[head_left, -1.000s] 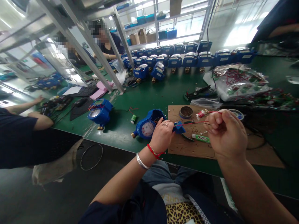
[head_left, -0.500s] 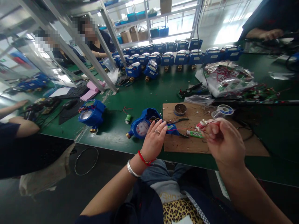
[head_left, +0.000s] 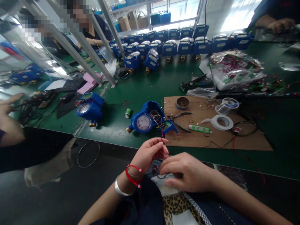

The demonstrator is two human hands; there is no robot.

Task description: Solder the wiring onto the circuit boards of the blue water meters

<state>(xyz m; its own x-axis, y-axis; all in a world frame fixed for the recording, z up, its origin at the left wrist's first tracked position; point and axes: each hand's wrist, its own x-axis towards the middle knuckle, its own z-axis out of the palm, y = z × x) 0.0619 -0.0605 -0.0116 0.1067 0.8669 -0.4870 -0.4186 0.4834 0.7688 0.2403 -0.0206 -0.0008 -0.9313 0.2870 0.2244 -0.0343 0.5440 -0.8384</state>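
Note:
My left hand [head_left: 153,151] is closed in a pinch at the table's front edge, on a thin red wire [head_left: 162,134] that runs up to the open blue water meter [head_left: 143,122]. Colourful wires and a bit of green circuit board show inside the meter's opened housing. Close beside it, my right hand [head_left: 187,172] is curled over my lap with its fingertips by thin dark wires [head_left: 160,178]. A small red cylindrical part [head_left: 154,169] hangs between the hands, partly hidden; what exactly the right fingertips grip is hard to see.
A cardboard sheet [head_left: 187,142] carries a green battery [head_left: 199,129], a tape roll [head_left: 222,122], a solder spool [head_left: 227,106], pliers [head_left: 180,115] and a round tin [head_left: 182,103]. Another blue meter [head_left: 90,107] stands left. Rows of meters line the back, and co-workers sit nearby.
My right hand has come left and down from over the cardboard, bringing the small red part. My left hand has left the meter, dropped toward me and closed on the wire.

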